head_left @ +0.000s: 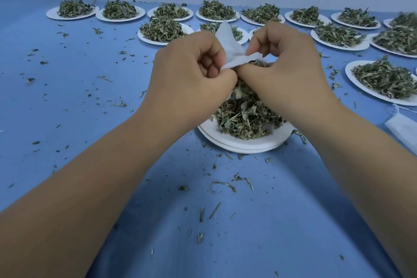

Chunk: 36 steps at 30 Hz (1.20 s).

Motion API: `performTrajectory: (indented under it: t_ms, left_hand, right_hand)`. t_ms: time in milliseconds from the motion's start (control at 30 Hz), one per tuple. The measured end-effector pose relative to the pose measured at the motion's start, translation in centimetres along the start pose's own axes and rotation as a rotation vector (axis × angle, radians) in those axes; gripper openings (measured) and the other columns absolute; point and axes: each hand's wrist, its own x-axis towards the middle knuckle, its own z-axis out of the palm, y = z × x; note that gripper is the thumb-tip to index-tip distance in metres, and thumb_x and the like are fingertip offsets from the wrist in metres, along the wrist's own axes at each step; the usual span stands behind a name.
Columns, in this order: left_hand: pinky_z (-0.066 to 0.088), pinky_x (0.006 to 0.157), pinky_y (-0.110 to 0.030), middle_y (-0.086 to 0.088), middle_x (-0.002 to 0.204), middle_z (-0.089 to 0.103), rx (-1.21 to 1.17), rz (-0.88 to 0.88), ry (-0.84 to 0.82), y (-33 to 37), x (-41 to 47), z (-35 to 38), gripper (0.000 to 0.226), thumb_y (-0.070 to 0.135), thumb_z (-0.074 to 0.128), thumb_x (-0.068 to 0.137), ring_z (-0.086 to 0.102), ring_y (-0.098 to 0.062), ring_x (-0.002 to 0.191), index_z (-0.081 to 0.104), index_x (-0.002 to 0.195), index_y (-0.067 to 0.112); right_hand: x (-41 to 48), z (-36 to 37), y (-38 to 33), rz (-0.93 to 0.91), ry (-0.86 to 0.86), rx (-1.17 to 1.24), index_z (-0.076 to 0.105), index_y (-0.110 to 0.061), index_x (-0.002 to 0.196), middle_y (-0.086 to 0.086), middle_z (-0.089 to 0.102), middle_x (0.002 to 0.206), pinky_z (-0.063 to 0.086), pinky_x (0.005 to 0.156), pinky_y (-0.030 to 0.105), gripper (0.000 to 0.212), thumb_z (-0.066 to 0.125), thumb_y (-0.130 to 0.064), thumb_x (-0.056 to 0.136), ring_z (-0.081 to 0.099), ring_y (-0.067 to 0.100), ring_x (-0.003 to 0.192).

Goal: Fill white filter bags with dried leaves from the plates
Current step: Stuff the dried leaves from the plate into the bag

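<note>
Hands work together above the near plate (pixel 244 142): left hand (pixel 191 74) and right hand (pixel 284 67) both pinch the bag (pixel 228 45) at its mouth, so falling leaves (pixel 243 119) land back on it.

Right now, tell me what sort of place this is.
Probably a hand-packing station for herbal tea: rows of white plates heaped with dried leaves on a blue cloth-covered table, left hand and right hand gripping a white filter bag.
</note>
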Motion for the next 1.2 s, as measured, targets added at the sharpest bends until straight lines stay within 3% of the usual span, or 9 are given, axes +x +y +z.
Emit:
performTrajectory:
  t_ms: [167, 300, 400, 467, 667, 800, 933, 1033, 1200]
  left_hand:
    - [0.036, 0.051, -0.015, 0.007, 0.058, 0.054, 0.088, -0.054, 0.067, -0.8, 0.5, -0.5, 0.011, 0.023, 0.069, 0.074, 0.043, -0.003, 0.051, 0.059, 0.071, 0.018]
    - [0.039, 0.051, -0.022, 0.006, 0.054, 0.053, 0.057, -0.105, 0.077, -0.8, 0.9, -1.0, 0.009, 0.022, 0.063, 0.073, 0.048, -0.008, 0.050, 0.056, 0.067, 0.021]
    - [0.053, 0.056, -0.040, -0.017, 0.062, 0.060, -0.021, -0.152, 0.065, -0.7, 1.2, -1.1, 0.012, 0.017, 0.064, 0.074, 0.063, -0.035, 0.062, 0.055, 0.067, 0.019]
    - [0.056, 0.061, -0.050, -0.025, 0.065, 0.058, -0.073, -0.179, 0.041, -0.6, 1.3, -1.1, 0.016, 0.015, 0.066, 0.076, 0.063, -0.043, 0.066, 0.055, 0.066, 0.019]
    - [0.045, 0.056, -0.036, -0.025, 0.067, 0.059, -0.083, -0.227, 0.045, -0.8, 1.5, -1.3, 0.013, 0.017, 0.065, 0.073, 0.062, -0.042, 0.067, 0.054, 0.068, 0.012]
    - [0.052, 0.057, -0.042, -0.025, 0.066, 0.057, -0.099, -0.243, 0.062, -0.9, 1.7, -1.6, 0.013, 0.016, 0.066, 0.074, 0.062, -0.042, 0.066, 0.055, 0.067, 0.018]
    - [0.055, 0.060, -0.047, -0.027, 0.069, 0.060, -0.104, -0.214, 0.043, -0.9, 1.5, -1.7, 0.009, 0.014, 0.064, 0.072, 0.063, -0.042, 0.067, 0.056, 0.068, 0.018]
    - [0.054, 0.059, -0.046, -0.027, 0.070, 0.061, -0.095, -0.189, 0.029, -1.0, 1.5, -1.7, 0.013, 0.012, 0.068, 0.076, 0.064, -0.042, 0.067, 0.057, 0.071, 0.016]
    - [0.050, 0.053, -0.027, -0.011, 0.055, 0.060, -0.185, -0.163, -0.098, -0.8, 1.2, -1.4, 0.023, 0.010, 0.073, 0.085, 0.061, -0.011, 0.048, 0.056, 0.071, 0.016]
  right_hand:
    - [-0.2, -0.4, -0.1, 0.079, -0.236, 0.185, 0.065, -0.024, 0.104, -0.002, 0.072, 0.097, 0.058, 0.078, 0.038, 0.019, 0.074, -0.023, 0.087, 0.073, 0.024, 0.085]
    - [0.0, -0.8, 0.1, 0.102, -0.337, 0.293, 0.065, -0.022, 0.113, -0.005, 0.073, 0.105, 0.054, 0.070, 0.029, 0.030, 0.068, -0.022, 0.083, 0.074, 0.014, 0.087]
    - [-0.1, -0.8, 0.3, 0.016, -0.326, 0.192, 0.064, -0.025, 0.117, -0.011, 0.068, 0.109, 0.053, 0.076, 0.024, 0.043, 0.084, -0.020, 0.079, 0.068, 0.001, 0.098]
    - [-0.4, -0.7, 0.3, -0.014, -0.294, 0.113, 0.062, -0.030, 0.118, -0.016, 0.065, 0.108, 0.053, 0.073, 0.024, 0.053, 0.090, -0.026, 0.073, 0.065, -0.001, 0.087]
    - [-1.1, -1.1, -0.1, -0.250, -0.273, -0.171, 0.047, -0.036, 0.126, -0.023, 0.052, 0.119, 0.038, 0.070, 0.003, 0.075, 0.089, -0.052, 0.066, 0.054, -0.013, 0.082]
    - [-1.2, -0.8, -0.4, -0.304, -0.171, -0.227, 0.059, -0.028, 0.111, -0.014, 0.059, 0.107, 0.035, 0.067, 0.008, 0.048, 0.086, -0.044, 0.074, 0.060, 0.003, 0.074]
    - [-1.4, -0.6, -0.5, -0.339, -0.109, -0.231, 0.071, -0.024, 0.093, -0.020, 0.061, 0.085, 0.040, 0.071, 0.012, 0.014, 0.080, -0.030, 0.083, 0.058, -0.006, 0.070]
    - [-1.4, -0.6, -0.5, -0.333, -0.053, -0.203, 0.074, -0.023, 0.090, -0.022, 0.064, 0.082, 0.044, 0.071, 0.013, 0.005, 0.076, -0.024, 0.085, 0.060, -0.006, 0.071]
    - [-1.6, 0.0, -0.2, -0.364, -0.006, -0.250, 0.073, -0.020, 0.088, -0.030, 0.056, 0.074, 0.035, 0.067, 0.002, 0.003, 0.074, -0.020, 0.086, 0.055, -0.018, 0.066]
